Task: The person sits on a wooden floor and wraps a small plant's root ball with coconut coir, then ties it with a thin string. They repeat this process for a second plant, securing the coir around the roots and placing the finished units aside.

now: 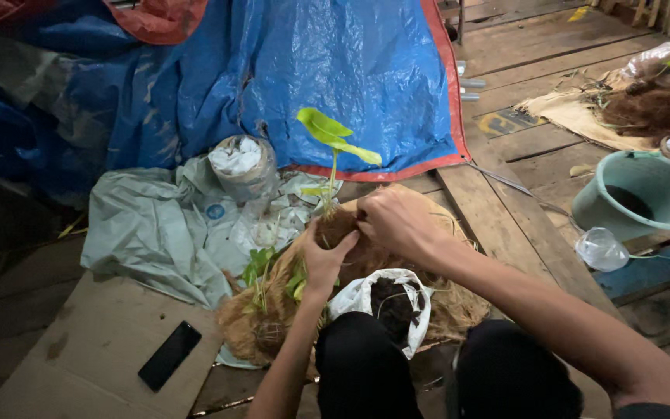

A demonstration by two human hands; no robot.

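Observation:
A small seedling (333, 143) with bright green leaves and a thin stem stands upright between my hands. Its base is a brown fibre-wrapped root ball (339, 226). My left hand (322, 256) cups the ball from the lower left. My right hand (397, 221) grips it from the right, fingers curled onto the fibre. Both hands hover over a heap of brown coconut fibre (459, 302). A white bag of dark soil (393, 306) lies open just below my hands, against my knees.
Another small green plant (259, 271) lies in fibre at the left. A black phone (169, 355) rests on cardboard. A blue tarp (335, 70) hangs behind, a teal bucket (645, 190) and a clear plastic bag (602, 248) sit right on wooden planks.

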